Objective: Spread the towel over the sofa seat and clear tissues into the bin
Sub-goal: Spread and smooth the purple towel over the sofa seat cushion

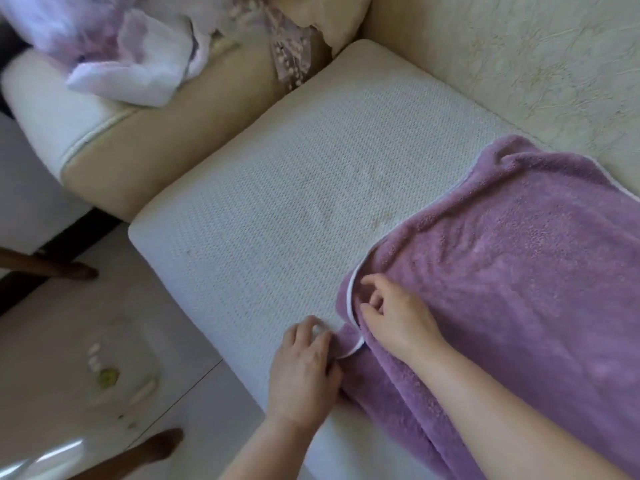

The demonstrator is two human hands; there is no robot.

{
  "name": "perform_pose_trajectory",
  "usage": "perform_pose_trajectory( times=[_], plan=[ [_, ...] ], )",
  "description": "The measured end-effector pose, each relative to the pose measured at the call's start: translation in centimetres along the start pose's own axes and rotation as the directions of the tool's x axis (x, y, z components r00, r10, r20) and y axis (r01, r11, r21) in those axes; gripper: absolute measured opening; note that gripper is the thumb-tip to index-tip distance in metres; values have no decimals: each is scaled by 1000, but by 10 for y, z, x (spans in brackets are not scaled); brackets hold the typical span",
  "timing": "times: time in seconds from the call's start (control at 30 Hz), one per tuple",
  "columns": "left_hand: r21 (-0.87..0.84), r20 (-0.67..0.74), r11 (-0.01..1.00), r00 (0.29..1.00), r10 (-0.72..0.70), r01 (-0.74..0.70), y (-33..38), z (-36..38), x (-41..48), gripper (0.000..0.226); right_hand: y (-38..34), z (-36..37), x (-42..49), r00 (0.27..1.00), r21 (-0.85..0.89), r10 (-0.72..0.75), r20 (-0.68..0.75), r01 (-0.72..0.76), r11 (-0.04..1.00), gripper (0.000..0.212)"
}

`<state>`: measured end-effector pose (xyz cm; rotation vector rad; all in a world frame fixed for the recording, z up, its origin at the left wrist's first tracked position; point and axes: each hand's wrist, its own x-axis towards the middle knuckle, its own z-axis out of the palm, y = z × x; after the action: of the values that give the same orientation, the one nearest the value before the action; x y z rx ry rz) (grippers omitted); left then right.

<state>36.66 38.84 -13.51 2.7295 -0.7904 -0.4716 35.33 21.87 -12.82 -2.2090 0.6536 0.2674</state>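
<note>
Purple towel (502, 271) covers part of the sofa seat (277, 188). Left hand (304, 368) grips its trimmed corner; right hand (398, 317), fingers curled, pinches the edge.

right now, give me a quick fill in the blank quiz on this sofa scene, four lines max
1. The towel on the sofa is ____ in colour.
2. The left hand and right hand are both at its ____ trim.
3. In the camera view the towel covers only the ____ part of the seat cushion.
4. A crumpled pale cloth lies on the sofa's ____.

Missing words: purple; white; right; armrest.
</note>
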Motion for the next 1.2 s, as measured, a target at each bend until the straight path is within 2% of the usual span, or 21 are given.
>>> perform_pose_trajectory(
  times=[0.07, 0.13, 0.23, 0.27, 0.3, 0.33, 0.37, 0.4, 0.43, 0.5, 0.57, 0.63, 0.7, 0.77, 0.83, 0.9, 0.93, 1.0, 1.03, 1.1, 1.2],
  plan=[
    [22, 31, 997, 997, -68, 68, -3, -8, 4, 13, -17, 13, 1, 998, -76, -66, 12, 66, 995, 60],
    [65, 62, 993, 993, -100, 96, -7, -10, 1, 10, -27, 21, 7, 992, -305, -89, 90, 112, 946, 64],
    [72, 81, 996, 995, -59, 53, -9, -9, -8, 6, -33, 21, 20, 984, -497, -16, 179, 105, 861, 33],
    [-50, 101, 989, 986, -132, 137, -13, -11, -10, 2, -36, 20, 25, 985, -475, 7, 174, 78, 876, 23],
    [-289, 148, 911, 954, -261, 294, -18, -17, -8, 6, -39, 17, 30, 987, -407, 22, 157, 44, 912, 15],
    [-571, 275, 685, 892, -360, 452, -25, -24, -5, 10, -41, 15, 34, 991, -312, 21, 129, 20, 950, 11],
    [-753, 404, 380, 833, -379, 538, -36, -30, -4, 13, -43, 14, 39, 996, -205, 5, 89, 13, 979, 11],
    [-814, 481, 155, 798, -363, 560, -51, -36, -5, 15, -44, 15, 43, 998, -110, -15, 59, 21, 994, 14],
    [-834, 507, 19, 779, -369, 551, -69, -40, -8, 16, -45, 17, 46, 997, -25, -29, 67, 31, 999, 16],
    [-850, 492, -76, 734, -468, 521, -106, -51, -12, 17, -44, 26, 46, 975, 102, -46, 219, 24, 994, 22],
    [-844, 427, 13, 685, -590, 537, -133, -57, -15, 16, -40, 37, 44, 931, 47, -40, 363, 25, 999, 53],
    [-788, 372, 188, 696, -614, 587, -136, -55, -11, 6, -38, 44, 43, 925, -31, -36, 379, 52, 998, 65],
    [-654, 367, 432, 760, -536, 621, -109, -46, -9, 23, -37, 45, 39, 943, -39, -44, 331, 60, 997, 59],
    [-421, 403, 695, 807, -431, 582, -74, -28, -14, 46, -36, 41, 33, 974, 66, -25, 224, 11, 998, 45],
    [-248, 344, 876, 883, -319, 413, -40, -9, -20, 33, -30, 30, 20, 996, 163, -4, 92, -11, 987, 26],
    [-315, 287, 858, 902, -321, 406, -28, -1, -19, 19, -23, 20, 4, 1000, 155, 0, 17, -3, 988, 17],
    [-457, 298, 744, 872, -388, 487, -31, -1, -14, 20, -17, 14, -9, 1000, 149, 12, 13, -14, 989, 16],
    [-690, 357, 386, 752, -555, 613, -54, -12, -4, 17, -4, 6, -40, 998, 122, 26, 64, -34, 992, 15],
    [-719, 354, 304, 705, -614, 625, -68, -18, -1, 15, 4, 2, -59, 995, 91, 32, 92, -41, 995, 15],
    [-626, 268, 422, 689, -674, 656, -99, -26, 0, 10, 20, 4, -95, 988, 35, 49, 144, -55, 998, 16],
    [-270, 159, 729, 775, -611, 630, -108, -33, -10, 19, 42, 20, -140, 980, -33, 69, 185, -64, 997, 16]
  ],
)
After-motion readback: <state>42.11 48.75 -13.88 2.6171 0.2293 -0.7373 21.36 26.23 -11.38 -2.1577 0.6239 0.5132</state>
